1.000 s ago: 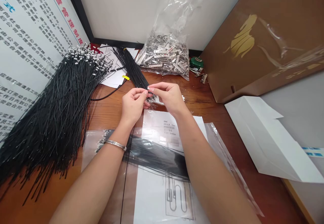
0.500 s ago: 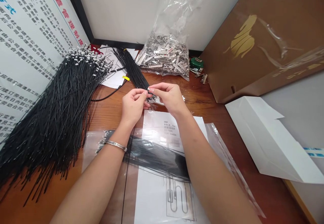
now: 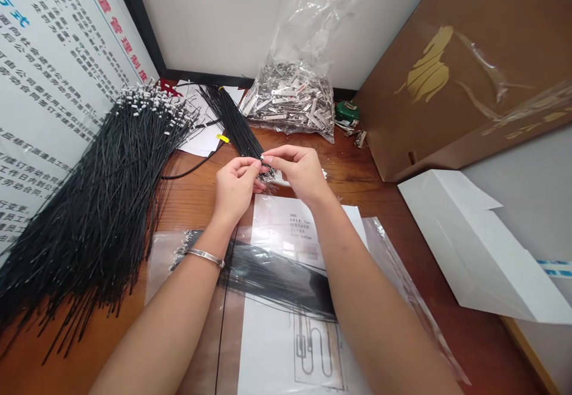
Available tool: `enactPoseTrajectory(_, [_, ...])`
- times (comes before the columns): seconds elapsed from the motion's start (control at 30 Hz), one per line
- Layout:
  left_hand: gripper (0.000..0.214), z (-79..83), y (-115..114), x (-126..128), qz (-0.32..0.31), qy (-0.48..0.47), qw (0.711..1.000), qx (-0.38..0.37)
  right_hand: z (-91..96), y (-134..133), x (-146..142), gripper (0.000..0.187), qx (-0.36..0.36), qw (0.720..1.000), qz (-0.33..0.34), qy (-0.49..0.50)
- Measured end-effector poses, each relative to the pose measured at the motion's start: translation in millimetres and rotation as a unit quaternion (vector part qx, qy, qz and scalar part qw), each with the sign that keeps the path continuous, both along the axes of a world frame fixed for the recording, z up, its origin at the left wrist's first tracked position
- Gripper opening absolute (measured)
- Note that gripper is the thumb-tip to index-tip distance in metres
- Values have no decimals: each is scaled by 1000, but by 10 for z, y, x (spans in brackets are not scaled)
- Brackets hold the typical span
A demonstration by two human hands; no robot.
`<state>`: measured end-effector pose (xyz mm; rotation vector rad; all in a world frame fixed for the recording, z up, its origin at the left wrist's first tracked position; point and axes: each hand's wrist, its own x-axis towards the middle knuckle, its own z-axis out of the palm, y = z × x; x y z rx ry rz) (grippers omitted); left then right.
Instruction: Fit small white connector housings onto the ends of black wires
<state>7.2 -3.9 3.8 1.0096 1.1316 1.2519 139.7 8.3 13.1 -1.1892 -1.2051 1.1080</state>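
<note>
Behind L hand (image 3: 235,183), R hand (image 3: 300,171) pinching cord (image 3: 264,160): clip bag (image 3: 290,94), cord bundle (image 3: 235,124)

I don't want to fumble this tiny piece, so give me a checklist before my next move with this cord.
1. Both hands on the black cord: ok, left hand and right hand pinch it together.
2. Its tip seated right: cannot tell, fingertips hide it.
3. Bag of metal clips in view: ok, behind the hands.
4. Loose cord bundle close by: ok, just past the fingers.
5. Big cord pile apart from the hands: ok, at the left.
</note>
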Motion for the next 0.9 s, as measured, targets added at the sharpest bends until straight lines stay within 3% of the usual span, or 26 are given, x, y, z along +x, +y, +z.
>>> enactPoseTrajectory(0.57, [19,-24,12,5,10,3,1000,4,-85,36,1,15,16,1000,10,-9])
enactPoseTrajectory(0.9, [18,-35,13,-1,18,8,1000,8,-31,9,-8,12,22,1000,14,-7])
